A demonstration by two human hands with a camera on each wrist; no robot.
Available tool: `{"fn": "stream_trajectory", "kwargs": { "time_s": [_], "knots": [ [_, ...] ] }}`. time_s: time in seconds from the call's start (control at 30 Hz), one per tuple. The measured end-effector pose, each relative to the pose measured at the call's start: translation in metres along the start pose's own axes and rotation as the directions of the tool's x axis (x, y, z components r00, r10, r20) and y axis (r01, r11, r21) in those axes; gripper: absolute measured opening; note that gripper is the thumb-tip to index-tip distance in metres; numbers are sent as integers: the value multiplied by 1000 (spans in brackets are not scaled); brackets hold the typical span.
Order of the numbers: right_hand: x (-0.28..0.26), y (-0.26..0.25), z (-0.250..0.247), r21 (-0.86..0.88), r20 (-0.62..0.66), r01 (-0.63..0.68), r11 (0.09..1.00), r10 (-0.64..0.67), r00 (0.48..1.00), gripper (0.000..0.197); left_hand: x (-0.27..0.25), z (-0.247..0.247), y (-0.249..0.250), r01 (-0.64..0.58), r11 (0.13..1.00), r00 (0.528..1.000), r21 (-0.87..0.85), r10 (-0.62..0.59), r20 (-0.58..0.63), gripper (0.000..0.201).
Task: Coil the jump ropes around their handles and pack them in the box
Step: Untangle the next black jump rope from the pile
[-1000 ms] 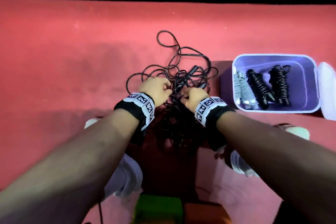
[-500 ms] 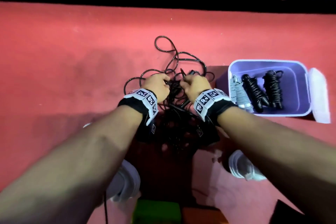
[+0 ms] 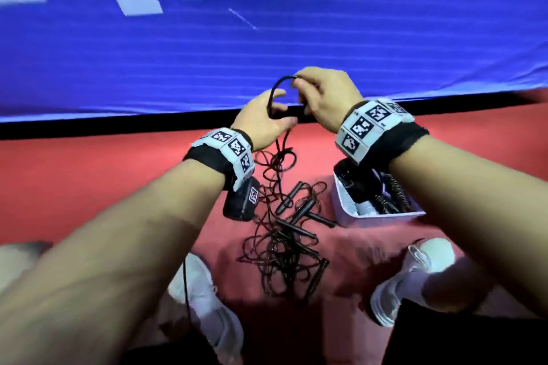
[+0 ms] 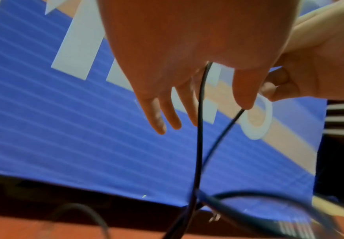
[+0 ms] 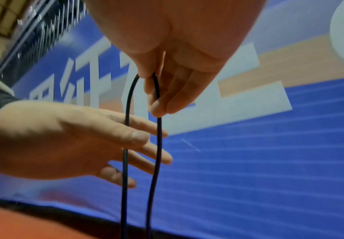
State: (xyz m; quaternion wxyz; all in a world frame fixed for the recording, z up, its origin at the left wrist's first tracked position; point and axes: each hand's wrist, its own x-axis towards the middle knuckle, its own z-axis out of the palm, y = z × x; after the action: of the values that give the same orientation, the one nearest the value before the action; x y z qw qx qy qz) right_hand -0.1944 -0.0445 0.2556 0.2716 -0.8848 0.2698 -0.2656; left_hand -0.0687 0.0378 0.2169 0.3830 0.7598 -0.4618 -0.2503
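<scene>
A tangle of black jump ropes [image 3: 281, 249] with black handles [image 3: 289, 198] lies on the red floor between my feet. My right hand [image 3: 299, 89] is raised and pinches the top of one rope loop [image 5: 126, 113] between thumb and fingers. Both strands hang down to the pile. My left hand [image 3: 275, 109] is just left of it and lower, fingers straight, with the rope [image 4: 199, 129] running between thumb and fingers. A pale lilac box [image 3: 382, 215] stands on the floor to the right, partly hidden by my right wrist, with coiled ropes [image 3: 396, 192] inside.
My white shoes [image 3: 204, 290] [image 3: 412, 275] flank the pile. A blue banner [image 3: 148, 68] with white lettering and a black strip below it closes off the far side. Open red floor [image 3: 89, 181] lies to the left.
Both hands have risen from the tangle on the floor, the right one drawing a rope loop up. The left hand's fingers have straightened. The head view has tilted up toward the banner.
</scene>
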Motion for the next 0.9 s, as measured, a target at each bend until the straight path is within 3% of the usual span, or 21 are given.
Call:
{"fn": "stream_trajectory", "kwargs": {
  "time_s": [0.13, 0.3, 0.4, 0.47, 0.53, 0.63, 0.73, 0.83, 0.9],
  "knots": [
    [10, -43, -46, 182, -219, 27, 983, 14, 976, 23, -17, -21, 54, -109, 992, 992, -68, 113, 64, 6],
    [26, -71, -95, 380, -409, 28, 924, 141, 902, 26, -37, -31, 81, -98, 992, 976, -79, 111, 186, 18],
    [37, -59, -106, 471, -430, -32, 881, 261, 864, 25, -39, -34, 84, -103, 988, 969, -115, 126, 213, 20],
    [45, -40, -97, 468, -336, -144, 872, 326, 884, 18, -35, -35, 85, -85, 978, 982, -188, 115, 152, 20],
    [46, -22, -83, 376, -204, -290, 880, 384, 900, 22, -28, -36, 85, -56, 964, 996, -259, 74, 58, 18],
    [26, -12, -62, 239, 118, -368, 899, 349, 930, 26, -18, -36, 82, -32, 935, 999, -354, 21, -36, 18],
    [2, -16, -40, 306, 434, -385, 871, 232, 870, 21, -9, -36, 75, -5, 892, 995, -452, -40, -90, 21],
    [-3, -14, -15, 389, 500, -381, 839, 155, 852, 13, 4, -40, 71, -6, 829, 986, -559, -87, -140, 22],
    [-1, -11, -5, 333, 493, -336, 881, 141, 858, 15, 13, -45, 73, -40, 803, 974, -595, -101, -203, 24]
  ]
}}
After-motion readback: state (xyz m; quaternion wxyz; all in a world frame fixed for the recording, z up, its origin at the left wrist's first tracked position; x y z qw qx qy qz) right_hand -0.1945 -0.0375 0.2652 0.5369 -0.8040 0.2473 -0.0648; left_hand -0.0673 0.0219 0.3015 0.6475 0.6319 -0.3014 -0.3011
